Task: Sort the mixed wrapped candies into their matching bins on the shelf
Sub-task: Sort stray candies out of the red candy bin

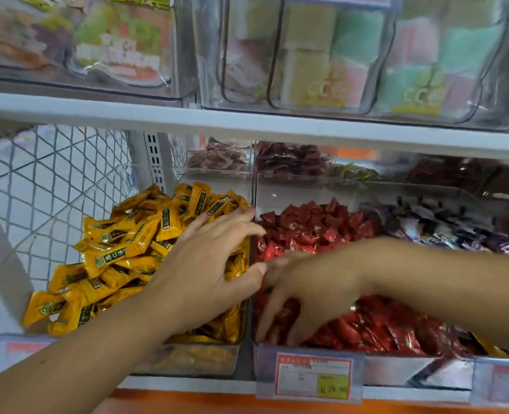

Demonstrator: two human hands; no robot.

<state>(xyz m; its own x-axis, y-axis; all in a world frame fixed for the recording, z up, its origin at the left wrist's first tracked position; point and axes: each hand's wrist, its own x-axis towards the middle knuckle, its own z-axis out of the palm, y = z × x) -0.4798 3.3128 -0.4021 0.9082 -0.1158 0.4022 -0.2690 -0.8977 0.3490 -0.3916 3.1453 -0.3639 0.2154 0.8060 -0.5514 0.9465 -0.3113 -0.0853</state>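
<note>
Long yellow foil-wrapped candies (133, 252) are heaped high in the leftmost clear plastic bin (205, 363), and several overhang its left edge. Small red foil-wrapped candies (316, 228) fill the neighbouring clear bin (396, 372) just to the right, with one thin wall between. A scrap of yellow wrapper (490, 347) shows at the red bin's front right corner. It may be a stray but is too blurred to be sure.

Left hand (205, 264) lies flat on the yellow heap, fingers straight and spread, tips reaching the dividing wall, nothing pinched. Right hand (304, 297) crosses over the red bin, fingers pointing down into its front left corner. Through the motion blur I cannot tell whether it grips a candy.

Handling, as judged: pieces are light, wrappers slick and crinkly, contents firm. The heap is loose and likely to slide. Best taken singly, pinched across the middle or by a sealed end.

Outward:
- purple-and-white wrapped candies (444, 225) in the next bin right
- red-and-yellow price label (313, 377) on the front rail
- white shelf board (247, 121) above
- white wire mesh side panel (53, 174) at left
- pastel packets in clear tubs (321, 55) on the upper tier
</note>
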